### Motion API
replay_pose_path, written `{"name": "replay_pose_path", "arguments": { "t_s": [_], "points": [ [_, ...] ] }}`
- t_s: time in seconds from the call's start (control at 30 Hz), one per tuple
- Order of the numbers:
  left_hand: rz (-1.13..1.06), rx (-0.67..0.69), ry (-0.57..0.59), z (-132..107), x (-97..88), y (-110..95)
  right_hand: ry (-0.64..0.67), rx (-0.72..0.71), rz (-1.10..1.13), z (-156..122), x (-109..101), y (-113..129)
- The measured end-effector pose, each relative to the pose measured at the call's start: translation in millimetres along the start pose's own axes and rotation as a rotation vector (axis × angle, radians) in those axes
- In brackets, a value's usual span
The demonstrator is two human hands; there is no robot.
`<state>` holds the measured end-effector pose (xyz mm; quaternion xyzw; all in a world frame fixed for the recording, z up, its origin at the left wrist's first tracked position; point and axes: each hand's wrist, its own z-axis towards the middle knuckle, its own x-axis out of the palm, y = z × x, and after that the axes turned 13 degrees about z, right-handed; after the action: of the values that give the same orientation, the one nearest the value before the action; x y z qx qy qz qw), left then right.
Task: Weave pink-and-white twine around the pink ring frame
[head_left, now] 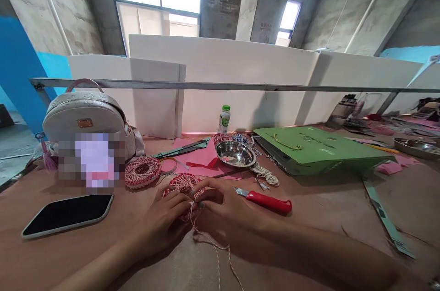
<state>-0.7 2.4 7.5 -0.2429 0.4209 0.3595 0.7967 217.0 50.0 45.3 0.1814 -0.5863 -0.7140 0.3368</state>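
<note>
Both of my hands meet at the middle of the brown table (309,199). My left hand (167,217) is closed round a round red ring wound with red-and-white string (184,183). My right hand (220,206) pinches the same ring at its right side, fingers pressed together. A loose red-and-white string (220,254) trails from between the hands toward me. A second wound ring (142,172) lies to the left, apart from the hands.
A red-handled utility knife (270,201) lies just right of my right hand. A black phone (68,214) lies at the left, a white bag (85,117) behind it. A steel bowl (235,153), pink paper (202,156), a small bottle (224,119) and a green bag (319,149) sit beyond.
</note>
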Motion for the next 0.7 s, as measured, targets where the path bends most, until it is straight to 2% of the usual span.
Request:
{"name": "replay_pose_path", "arguments": {
  "t_s": [0.1,0.2,0.43,0.63,0.7],
  "points": [
    [-0.019,0.040,0.000,-1.5,3.5,2.1,-0.049,-0.025,-0.013,-1.3,2.4,-2.3],
    [-0.015,0.017,-0.015,-3.9,10.4,7.5,-0.094,-0.017,-0.006,-2.3,8.0,-7.9],
    [0.075,0.001,-0.054,-5.5,19.9,14.9,-0.114,-0.074,-0.019,1.4,14.8,-29.3],
    [0.005,-0.221,-0.077,-6.0,23.6,15.5,-0.063,-0.165,-0.145,5.6,9.8,-34.4],
    [-0.032,-0.255,-0.073,-6.9,24.0,15.6,-0.075,-0.216,-0.154,5.9,9.1,-34.3]
  ]
}}
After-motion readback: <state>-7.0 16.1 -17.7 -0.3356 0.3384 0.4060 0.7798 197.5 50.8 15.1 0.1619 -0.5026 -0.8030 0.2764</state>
